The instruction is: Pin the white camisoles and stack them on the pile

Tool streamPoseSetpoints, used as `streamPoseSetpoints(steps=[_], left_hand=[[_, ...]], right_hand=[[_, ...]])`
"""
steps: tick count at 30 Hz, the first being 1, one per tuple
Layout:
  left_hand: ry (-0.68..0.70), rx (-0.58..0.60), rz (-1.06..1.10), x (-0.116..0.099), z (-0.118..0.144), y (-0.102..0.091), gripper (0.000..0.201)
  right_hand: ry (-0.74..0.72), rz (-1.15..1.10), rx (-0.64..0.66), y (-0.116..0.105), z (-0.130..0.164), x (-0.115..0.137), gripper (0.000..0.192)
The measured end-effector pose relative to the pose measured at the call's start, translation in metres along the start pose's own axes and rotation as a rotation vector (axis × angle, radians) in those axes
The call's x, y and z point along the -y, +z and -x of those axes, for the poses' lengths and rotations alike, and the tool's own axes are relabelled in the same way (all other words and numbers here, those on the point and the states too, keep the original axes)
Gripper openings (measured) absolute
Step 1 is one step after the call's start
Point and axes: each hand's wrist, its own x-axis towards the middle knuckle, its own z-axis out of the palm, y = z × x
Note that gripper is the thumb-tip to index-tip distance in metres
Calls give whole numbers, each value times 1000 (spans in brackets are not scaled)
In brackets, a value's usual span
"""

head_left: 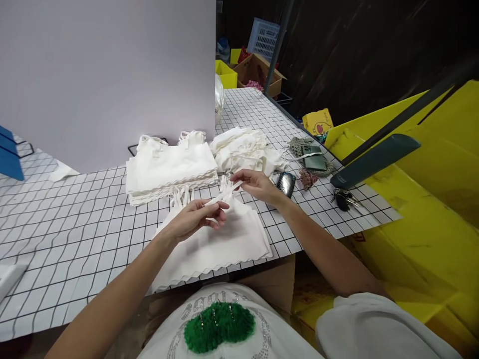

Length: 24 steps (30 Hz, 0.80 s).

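Note:
Between my two hands a narrow white strap [224,195] is held taut at a slant. My left hand [196,217] pinches its lower end, with the other fingers loosely curled. At the upper end, my right hand [256,184] grips the strap between thumb and fingertips. Under both hands lies a stack of white cloth bags [232,234] with wavy edges and looped straps, close to the table's front edge. Behind it sits a second neat stack of white bags [168,167]. A loose heap of white fabric [247,149] lies to its right.
On the right of the checked table [93,239] are a dark shiny case [286,184], a green phone [313,158], a green bottle [374,159] and keys [346,199]. A grey panel [108,80] stands behind the stacks. Yellow boxes [422,234] fill the right side.

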Motion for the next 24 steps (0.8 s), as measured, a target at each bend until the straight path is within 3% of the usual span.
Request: streamPoseSetpoints(steps=[4, 7, 12, 18, 24], left_hand=[[-10, 64, -57, 0, 2, 9, 45], [38, 83, -200, -1, 0, 17, 49], [65, 62, -378, 1, -3, 22, 52], [91, -63, -336, 2, -7, 24, 48], [158, -16, -403, 3, -14, 19, 44]], right_hand=[[85, 20, 260, 3, 8, 13, 40], [28, 57, 299, 19, 13, 19, 36], [-121, 182, 120, 38, 21, 18, 17], [-145, 175, 46, 32, 27, 15, 15], [-135, 159, -77, 28, 30, 12, 14]])
